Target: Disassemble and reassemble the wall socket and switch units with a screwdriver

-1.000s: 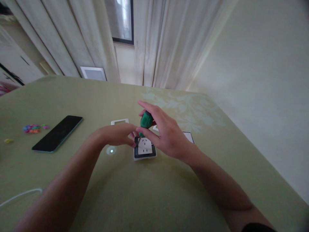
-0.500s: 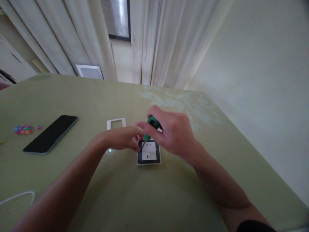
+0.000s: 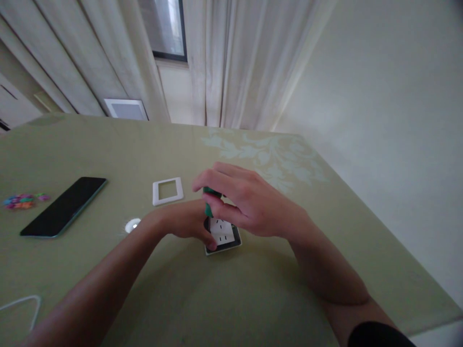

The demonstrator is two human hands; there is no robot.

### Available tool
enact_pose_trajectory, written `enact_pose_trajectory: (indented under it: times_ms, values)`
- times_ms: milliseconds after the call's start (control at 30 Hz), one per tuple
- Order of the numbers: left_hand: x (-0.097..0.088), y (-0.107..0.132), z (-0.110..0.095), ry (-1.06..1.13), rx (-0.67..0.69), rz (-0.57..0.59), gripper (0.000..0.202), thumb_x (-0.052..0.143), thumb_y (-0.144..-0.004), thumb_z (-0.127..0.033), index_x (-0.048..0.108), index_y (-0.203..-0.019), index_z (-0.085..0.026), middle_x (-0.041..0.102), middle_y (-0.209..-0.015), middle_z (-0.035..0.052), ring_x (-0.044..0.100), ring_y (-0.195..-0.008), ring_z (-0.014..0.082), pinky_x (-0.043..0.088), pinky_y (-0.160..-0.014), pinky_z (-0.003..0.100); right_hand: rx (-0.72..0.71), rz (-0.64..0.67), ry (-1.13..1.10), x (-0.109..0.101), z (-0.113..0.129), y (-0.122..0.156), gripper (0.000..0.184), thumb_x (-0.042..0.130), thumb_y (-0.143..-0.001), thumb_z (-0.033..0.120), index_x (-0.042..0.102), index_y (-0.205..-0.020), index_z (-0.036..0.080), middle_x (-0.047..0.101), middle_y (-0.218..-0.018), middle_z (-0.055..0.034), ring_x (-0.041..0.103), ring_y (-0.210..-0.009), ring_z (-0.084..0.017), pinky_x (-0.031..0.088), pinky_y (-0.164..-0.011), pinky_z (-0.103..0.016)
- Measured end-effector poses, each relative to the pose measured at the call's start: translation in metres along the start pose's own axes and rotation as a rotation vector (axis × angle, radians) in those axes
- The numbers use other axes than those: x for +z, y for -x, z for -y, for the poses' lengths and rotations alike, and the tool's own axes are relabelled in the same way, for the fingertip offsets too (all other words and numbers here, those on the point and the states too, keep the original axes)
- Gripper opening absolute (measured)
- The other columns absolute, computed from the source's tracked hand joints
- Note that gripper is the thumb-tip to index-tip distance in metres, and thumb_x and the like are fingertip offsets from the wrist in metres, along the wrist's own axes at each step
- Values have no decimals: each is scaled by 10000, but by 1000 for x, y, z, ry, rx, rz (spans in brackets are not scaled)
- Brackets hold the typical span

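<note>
A wall socket (image 3: 221, 232) with a white centre and black surround lies face up on the table, turned slightly. My left hand (image 3: 190, 219) grips its left side, thumb on the near left corner; the other fingers are mostly hidden behind my right hand. Over the socket's far left part, my right hand (image 3: 246, 200) is closed around the green handle of a screwdriver (image 3: 209, 210). The screwdriver's tip is hidden from view. A white cover frame (image 3: 156, 193) with a square opening lies beyond my left wrist.
On the left lie a black tablet-like device (image 3: 65, 207) and a pile of small colourful pieces (image 3: 23, 201). A small shiny white round object (image 3: 132, 225) sits beside my left forearm. A white cable (image 3: 21, 301) is at the near left. A wall (image 3: 390, 144) borders the table's right side.
My right hand and the screwdriver have shifted left and turned more upright. My left thumb has moved to the socket's near left corner. The socket has rotated slightly, and the view has shifted right.
</note>
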State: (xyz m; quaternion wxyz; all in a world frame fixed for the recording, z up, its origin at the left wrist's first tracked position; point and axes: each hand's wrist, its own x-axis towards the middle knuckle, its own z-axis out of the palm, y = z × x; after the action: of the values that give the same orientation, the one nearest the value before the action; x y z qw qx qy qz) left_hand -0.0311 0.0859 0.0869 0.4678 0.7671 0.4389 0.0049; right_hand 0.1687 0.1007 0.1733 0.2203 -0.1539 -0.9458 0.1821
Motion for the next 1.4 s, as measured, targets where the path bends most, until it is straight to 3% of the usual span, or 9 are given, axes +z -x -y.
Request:
enact_pose_trajectory:
  times_ms: [133,267,333,567,767,1033,1100,1233,1400]
  values:
    - [-3,4,-1,-2,-45,-8,483,902,-707,-383,766,-1131,-196,810,-1205,74,732,-1141,332,564,-968,376,-7,29,-24,-5,3,3,226,511,-1062,190,622,-1259,189,714,-1093,-56,636,-976,-181,452,-891,-301]
    - [-4,10,-4,-104,-114,34,436,863,-760,-499,782,-1072,-204,825,-1067,64,753,-991,304,576,-864,353,210,-23,167,1,7,3,317,562,-1091,487,609,-1242,212,706,-805,4,595,-698,-175,343,-683,-296]
    - [-4,11,-4,-161,-134,55,455,857,-757,-512,783,-1078,-199,821,-1040,67,750,-949,298,572,-838,350,239,-19,227,3,8,2,348,513,-1115,539,628,-1166,214,675,-738,8,574,-653,-173,296,-655,-303]
    - [-5,12,-11,-182,-87,85,379,815,-768,-397,771,-1091,-204,821,-1089,56,748,-996,286,562,-871,338,-54,93,-47,-5,10,2,203,509,-1084,254,602,-1252,188,731,-1131,-59,632,-1002,-183,449,-911,-314]
    - [-5,11,-7,-171,-116,76,411,825,-765,-460,766,-1076,-199,814,-1062,63,743,-960,285,560,-822,325,174,-13,235,-1,12,3,312,475,-1126,447,658,-1048,207,673,-791,-9,558,-706,-175,304,-668,-313]
    - [-3,10,-4,-99,-17,48,511,823,-716,-430,725,-1154,-185,785,-1130,72,727,-1005,293,559,-859,335,-32,43,39,-9,7,5,167,504,-1062,244,619,-1157,169,723,-1038,-73,620,-930,-200,436,-874,-336]
    - [-3,10,-3,-74,-11,45,517,826,-708,-429,722,-1151,-183,783,-1141,72,725,-1013,289,560,-860,326,7,41,39,-9,8,6,177,527,-1030,252,610,-1173,188,733,-1039,-59,631,-920,-198,428,-841,-322]
    - [-3,9,-2,-87,-70,82,417,807,-751,-466,755,-1060,-193,801,-1058,57,728,-970,283,557,-830,318,211,-6,220,-4,12,6,227,546,-1077,427,636,-1107,221,688,-793,-4,572,-717,-177,315,-686,-307]
    - [-5,10,-6,-103,-51,92,396,813,-760,-418,773,-1091,-204,802,-1075,45,724,-995,278,553,-882,329,-22,62,21,-6,11,4,163,518,-1099,313,614,-1165,199,729,-1052,-56,610,-932,-196,428,-865,-332]
